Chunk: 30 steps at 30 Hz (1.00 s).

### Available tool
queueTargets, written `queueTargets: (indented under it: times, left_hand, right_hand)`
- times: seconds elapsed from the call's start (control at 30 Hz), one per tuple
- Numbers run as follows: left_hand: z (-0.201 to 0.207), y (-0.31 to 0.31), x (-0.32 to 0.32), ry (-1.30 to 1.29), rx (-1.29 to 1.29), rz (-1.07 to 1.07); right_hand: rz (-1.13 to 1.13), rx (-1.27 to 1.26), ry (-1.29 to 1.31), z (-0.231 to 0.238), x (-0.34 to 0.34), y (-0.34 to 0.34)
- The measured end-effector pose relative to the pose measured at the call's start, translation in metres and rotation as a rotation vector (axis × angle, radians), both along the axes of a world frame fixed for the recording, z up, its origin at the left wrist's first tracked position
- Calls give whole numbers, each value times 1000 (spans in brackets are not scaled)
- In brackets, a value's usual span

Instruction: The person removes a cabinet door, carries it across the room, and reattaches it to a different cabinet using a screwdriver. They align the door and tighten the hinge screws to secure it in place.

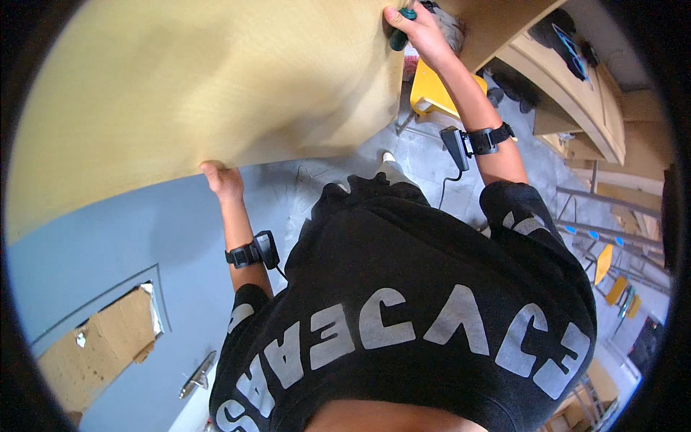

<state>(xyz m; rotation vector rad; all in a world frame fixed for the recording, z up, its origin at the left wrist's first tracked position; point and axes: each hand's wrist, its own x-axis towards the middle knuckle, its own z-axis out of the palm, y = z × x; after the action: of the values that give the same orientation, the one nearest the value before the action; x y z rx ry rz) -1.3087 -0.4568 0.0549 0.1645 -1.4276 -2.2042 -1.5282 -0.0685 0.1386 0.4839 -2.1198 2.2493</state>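
A large pale wooden board (216, 79) spans the upper left of the head view, a desktop by its look. At its near edge is my left hand (224, 181), its thumb on the edge and its other fingers mostly hidden; it grips the board there. Farther off, by the board's right edge, my right hand (423, 32) is closed round the dark green handle of a screwdriver (398, 39). The tool's shaft is cut off at the top of the picture, so its tip does not show.
Beyond the board's right edge stands a yellow chair (435, 90). More wooden desks (568, 79) line the right side. A blue-grey door (187, 230) with a metal handle (198, 374) and a cardboard-covered panel (101, 345) is close on my left. Grey floor (425, 162) shows below.
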Motion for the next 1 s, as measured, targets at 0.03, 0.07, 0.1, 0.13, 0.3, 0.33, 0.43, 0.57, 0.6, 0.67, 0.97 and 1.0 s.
queueTargets:
  times: [0.03, 0.07, 0.1, 0.13, 0.3, 0.33, 0.43, 0.57, 0.6, 0.67, 0.97, 1.0]
  left_hand:
    - [-1, -7, 4, 5, -30, 3]
    - [-1, -14, 7, 43, -69, -7]
    - [-1, -21, 9, 49, -68, -18]
    - [-1, -27, 10, 23, -83, 8]
    - [-5, -58, 12, 43, -117, 9]
    - [-8, -62, 13, 55, -84, 3]
    - [-19, -69, 20, 92, -75, -14]
    - [-26, -66, 32, 166, -34, 61]
    - [-25, -63, 35, 214, -31, 57]
    - [-17, -56, 40, 279, 1, 50]
    - [48, -37, 63, 154, -69, 116]
    - [52, -40, 65, 154, -16, 106]
  right_hand:
    - [-51, 15, -13, 4, 11, -6]
    - [-49, 14, -32, 8, 23, -11]
    - [-45, 15, -50, 13, 35, -16]
    - [-41, 14, -66, 16, 47, -22]
    - [-90, -37, -125, 27, 87, -50]
    - [-79, -39, -104, 29, 89, -52]
    - [-44, -20, -85, 32, 90, -55]
    - [-111, 133, 115, 33, 97, -57]
    - [-146, 64, 171, 32, 102, -60]
    - [-189, 91, 219, 32, 109, -62]
    - [-265, -20, 186, 50, 150, -53]
    - [-300, 2, 196, 52, 155, -53]
